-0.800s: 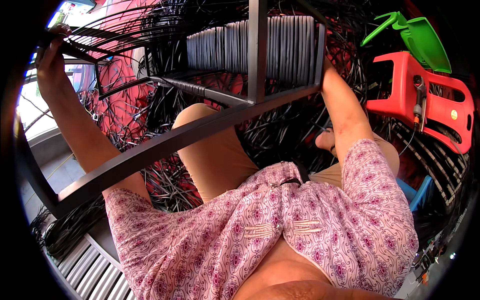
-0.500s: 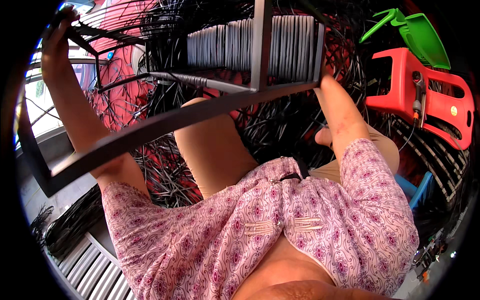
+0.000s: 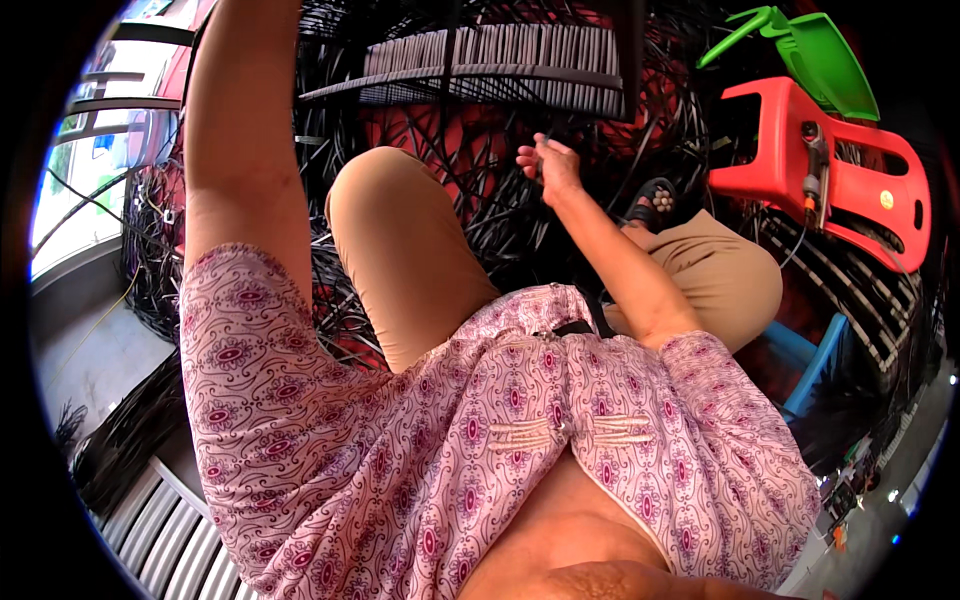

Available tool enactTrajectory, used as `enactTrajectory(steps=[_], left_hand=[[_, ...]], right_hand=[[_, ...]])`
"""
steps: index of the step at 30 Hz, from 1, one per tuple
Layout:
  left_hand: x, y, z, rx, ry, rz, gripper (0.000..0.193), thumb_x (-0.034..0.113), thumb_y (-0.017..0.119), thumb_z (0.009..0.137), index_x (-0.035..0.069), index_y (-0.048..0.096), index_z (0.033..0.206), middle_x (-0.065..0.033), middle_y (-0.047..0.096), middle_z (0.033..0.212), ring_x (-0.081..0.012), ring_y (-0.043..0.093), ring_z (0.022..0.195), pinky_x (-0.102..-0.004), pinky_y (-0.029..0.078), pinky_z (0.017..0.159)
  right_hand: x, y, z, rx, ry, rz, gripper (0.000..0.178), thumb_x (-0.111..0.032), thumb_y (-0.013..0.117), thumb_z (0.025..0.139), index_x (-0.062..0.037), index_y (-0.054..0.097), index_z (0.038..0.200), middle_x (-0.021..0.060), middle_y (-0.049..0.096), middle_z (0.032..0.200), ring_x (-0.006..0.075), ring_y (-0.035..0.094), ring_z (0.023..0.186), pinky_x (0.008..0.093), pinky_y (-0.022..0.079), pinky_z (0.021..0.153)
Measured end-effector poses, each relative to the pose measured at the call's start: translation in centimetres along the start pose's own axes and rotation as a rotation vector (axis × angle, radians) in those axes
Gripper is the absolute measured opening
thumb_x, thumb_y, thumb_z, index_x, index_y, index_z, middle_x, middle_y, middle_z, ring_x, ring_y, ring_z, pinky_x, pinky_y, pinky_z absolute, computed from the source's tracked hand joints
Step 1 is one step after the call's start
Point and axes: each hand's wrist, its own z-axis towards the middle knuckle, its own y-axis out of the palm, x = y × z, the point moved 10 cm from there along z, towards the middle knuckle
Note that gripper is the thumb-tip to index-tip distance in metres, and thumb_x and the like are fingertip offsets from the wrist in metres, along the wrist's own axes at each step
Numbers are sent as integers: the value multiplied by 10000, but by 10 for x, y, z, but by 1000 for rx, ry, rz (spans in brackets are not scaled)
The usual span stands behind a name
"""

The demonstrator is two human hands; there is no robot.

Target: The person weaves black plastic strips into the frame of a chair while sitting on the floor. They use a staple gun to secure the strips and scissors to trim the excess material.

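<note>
My left forearm (image 3: 245, 110) reaches up past the top edge, so the left hand is out of the picture. My right hand (image 3: 553, 168) is over the middle of the heap of black strips, fingers apart, with nothing visible in it. Just beyond that hand stands a dark frame (image 3: 628, 60) with a panel of grey woven strips (image 3: 490, 55). Its upper part is cut off by the picture's edge. Hand and frame look apart.
Loose black strips (image 3: 480, 215) cover the red floor around my legs. At right are a red plastic stool (image 3: 770, 140) with a tool on it, a green plastic dustpan-like piece (image 3: 825, 60) and a blue stool-like piece (image 3: 820, 365). A slatted grey piece (image 3: 165, 530) lies lower left.
The dark frame's bars that crossed before me have swung up and away. My right hand has let go of its corner and moved left. My left arm has risen out of view.
</note>
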Motion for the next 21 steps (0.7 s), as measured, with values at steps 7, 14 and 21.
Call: enactTrajectory(steps=[7,14,21], left_hand=[[29,152,24,-155,-145,162,395,382,841,723,94,769,984,-69,722,811,-167,664,762,-350,543,700],[10,223,44,-239,-31,301,400,419,841,706,130,782,977,-49,733,767,-180,695,734,-358,553,692],[5,282,44,-218,28,553,701,590,812,650,206,720,1230,-128,699,1203,-309,632,1156,-410,499,991]], right_hand=[[-46,-60,-46,63,24,30,128,-154,626,961,-30,640,989,104,709,834,141,646,609,233,427,469],[-8,-98,-49,15,148,-102,160,-159,604,967,-9,650,998,99,695,806,103,544,528,224,364,428],[-48,-77,-58,3,5,-350,218,-215,621,944,-4,673,948,88,704,779,142,641,562,237,461,462]])
